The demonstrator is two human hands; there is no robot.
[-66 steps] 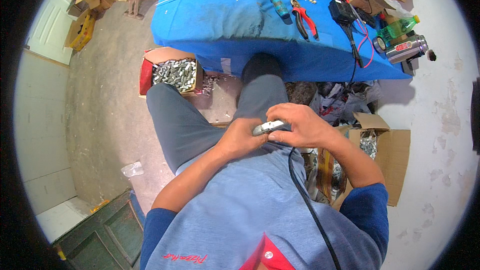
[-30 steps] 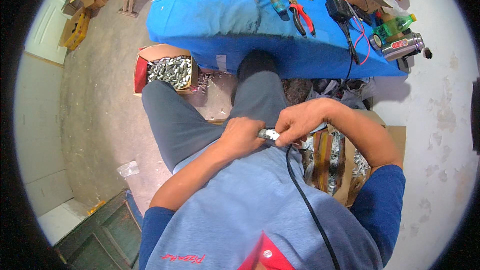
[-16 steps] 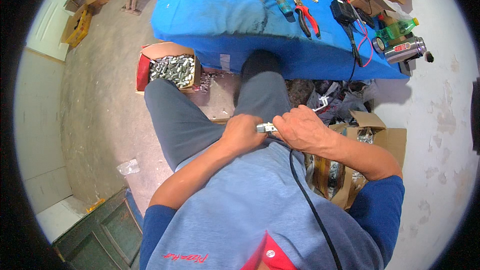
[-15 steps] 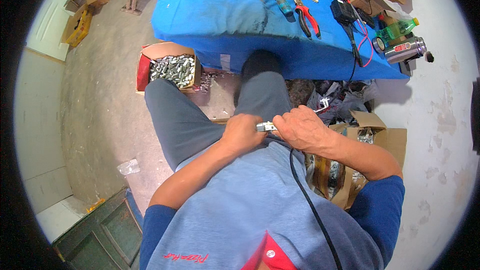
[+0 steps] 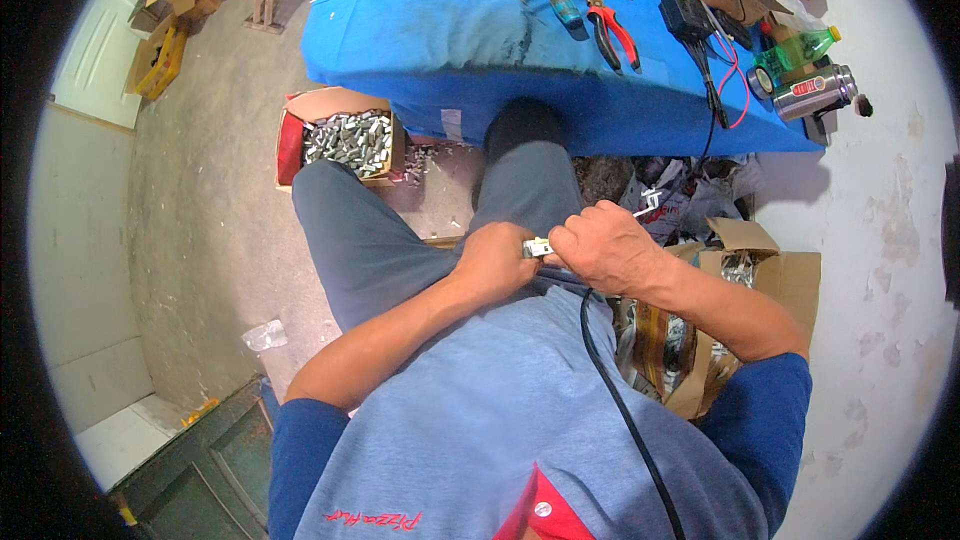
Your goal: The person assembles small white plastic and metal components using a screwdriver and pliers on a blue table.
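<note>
In front of my waist, my left hand is closed around a small white-and-grey rectangular block, one end of which shows between my hands. My right hand is closed right beside it, its thumb and finger at the block's right end; what its palm holds is hidden. Past the knuckles of that hand sticks out a thin rod with a white bent piece at its tip. A black cable runs from below my right hand down across my shirt.
Ahead stands a blue-covered table with red-handled pliers, screwdrivers, black adapters, a green bottle and a steel flask. A box of small metal pieces sits by my left knee; an opened carton stands at right.
Both hands have shifted very slightly, and a little less of the block shows between them. The white bent piece has moved slightly up and right. Both grips stay closed.
</note>
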